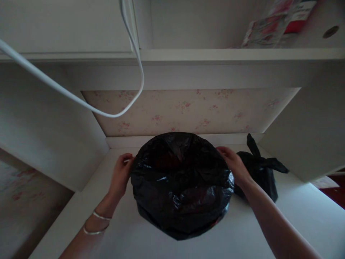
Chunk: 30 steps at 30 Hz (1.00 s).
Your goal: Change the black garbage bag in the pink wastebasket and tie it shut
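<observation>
So the person had both hands up at the sides of a big black bag (180, 194), smack in the lower middle of the frame. The left hand (122, 174) was curled in with its fingers bent at the rim, and the right hand (235, 163) had its fingertips hooked on the opposite edge. Thumbs were mostly out of sight, so can't say how hard the pinch was.

The bag looked like thin, shiny plastic, all creases and highlights, mouth wide and nearly round. A bit of red seemed to show through, so my guess is something stiff was underneath keeping that shape. If so, it'd handle fairly light but bulky; the film itself would be soft, a bit slippery and easy to tear. Two opposite spots on the rim, like here, looked like the sensible hold, backed by whatever was firm below.

Two thin silvery bangles (101, 217) sat on the left forearm. Just right of the bag, a knotted black bag (257, 176) slumped on the smooth white worktop (121, 230), its ears sticking up. Further out: matte floral wallpaper (167, 111), a bendy white cable (67, 92) upper left, and glossy red-and-white packets (275, 28) upper right.
</observation>
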Available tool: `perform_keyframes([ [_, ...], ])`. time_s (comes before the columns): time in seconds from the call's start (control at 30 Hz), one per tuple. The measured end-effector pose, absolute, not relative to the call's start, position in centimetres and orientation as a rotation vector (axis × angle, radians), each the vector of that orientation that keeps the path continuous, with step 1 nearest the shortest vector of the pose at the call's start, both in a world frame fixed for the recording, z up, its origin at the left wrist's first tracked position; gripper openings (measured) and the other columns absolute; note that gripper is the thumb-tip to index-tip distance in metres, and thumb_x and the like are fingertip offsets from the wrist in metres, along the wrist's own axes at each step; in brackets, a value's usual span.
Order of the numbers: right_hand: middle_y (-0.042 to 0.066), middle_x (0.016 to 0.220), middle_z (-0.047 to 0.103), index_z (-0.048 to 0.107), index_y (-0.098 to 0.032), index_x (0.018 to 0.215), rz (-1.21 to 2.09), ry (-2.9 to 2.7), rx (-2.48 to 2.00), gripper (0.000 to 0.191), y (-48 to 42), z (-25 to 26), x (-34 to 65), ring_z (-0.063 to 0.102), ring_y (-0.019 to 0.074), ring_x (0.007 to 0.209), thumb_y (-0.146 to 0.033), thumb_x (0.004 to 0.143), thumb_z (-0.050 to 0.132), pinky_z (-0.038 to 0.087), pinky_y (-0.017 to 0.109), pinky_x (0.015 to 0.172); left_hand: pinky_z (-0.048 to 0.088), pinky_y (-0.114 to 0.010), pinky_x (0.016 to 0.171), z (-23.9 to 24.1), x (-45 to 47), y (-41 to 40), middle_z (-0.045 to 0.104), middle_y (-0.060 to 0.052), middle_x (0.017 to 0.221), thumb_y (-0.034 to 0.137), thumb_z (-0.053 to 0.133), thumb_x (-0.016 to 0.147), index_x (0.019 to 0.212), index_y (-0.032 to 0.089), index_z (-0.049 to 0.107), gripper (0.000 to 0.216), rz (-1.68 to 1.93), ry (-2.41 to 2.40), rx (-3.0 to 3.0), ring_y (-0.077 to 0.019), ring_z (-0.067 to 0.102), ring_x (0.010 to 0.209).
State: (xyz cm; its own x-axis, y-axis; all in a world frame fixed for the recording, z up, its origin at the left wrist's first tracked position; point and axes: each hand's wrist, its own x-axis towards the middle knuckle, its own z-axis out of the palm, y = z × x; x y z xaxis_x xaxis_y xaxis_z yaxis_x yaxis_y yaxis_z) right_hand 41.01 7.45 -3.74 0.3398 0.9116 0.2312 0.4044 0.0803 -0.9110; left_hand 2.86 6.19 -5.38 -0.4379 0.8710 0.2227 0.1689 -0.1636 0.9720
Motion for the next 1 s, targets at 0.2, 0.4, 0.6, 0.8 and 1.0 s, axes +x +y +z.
perform_keyframes([
  [0.2, 0.013, 0.127, 0.071, 0.069, -0.028, 0.126, 0.207, -2.157, -1.085, 0.039, -0.8, 3.3, 37.3, 0.064, 0.0335, 0.119, -0.049, 0.095, 0.06, 0.049, 0.049, 0.101, 0.048, -0.043, 0.1, 0.1, 3.8, -0.4, 0.071, -0.01, 0.12, 0.028, 0.066, 0.092, 0.127, 0.025, 0.064, 0.036, 1.367, 1.093, 2.716, -0.0271, 0.064, 0.112],
  [0.4, 0.014, 0.108, 0.078, 0.07, -0.023, 0.127, 0.408, -2.925, -1.232, 0.065, -1.9, 5.4, 32.9, 0.075, 0.0369, 0.094, -0.066, 0.078, 0.074, 0.056, 0.045, 0.079, 0.05, -0.041, 0.073, 1.6, 7.8, -0.3, 0.075, -0.011, 0.082, 0.064, 0.037, 0.1, 0.096, 0.016, 0.073, 0.061, 0.75, 0.866, 3.102, -0.0258, 0.069, 0.075],
  [0.6, 0.008, 0.086, 0.079, 0.077, -0.019, 0.105, 0.709, -3.202, -1.032, 0.045, 0.3, 7.1, 33.1, 0.075, 0.0288, 0.08, -0.054, 0.078, 0.078, 0.048, 0.032, 0.063, 0.034, -0.035, 0.056, 0.8, 6.5, 1.7, 0.053, -0.001, 0.052, 0.065, 0.034, 0.101, 0.061, 0.021, 0.055, 0.063, 0.735, 0.693, 3.141, -0.017, 0.051, 0.052],
  [0.8, 0.017, 0.147, 0.059, 0.055, -0.019, 0.147, 0.614, -2.952, -0.919, 0.085, 0.0, 6.7, 33.3, 0.058, 0.0348, 0.132, -0.061, 0.076, 0.077, 0.045, 0.043, 0.106, 0.038, -0.033, 0.059, 1.3, 6.1, 2.2, 0.055, -0.001, 0.053, 0.063, 0.04, 0.101, 0.064, 0.021, 0.059, 0.059, 0.788, 0.633, 3.037, -0.017, 0.055, 0.056],
  [1.0, 0.007, 0.083, 0.079, 0.07, -0.022, 0.128, 0.728, -3.262, -0.95, 0.066, 0.4, 6.7, 31.3, 0.074, 0.0271, 0.071, -0.065, 0.078, 0.07, 0.047, 0.032, 0.059, 0.05, -0.044, 0.078, 2.1, 8.6, -1.8, 0.077, -0.012, 0.092, 0.06, 0.054, 0.095, 0.106, 0.016, 0.07, 0.048, 1.038, 0.721, 3.127, -0.0278, 0.07, 0.082],
])
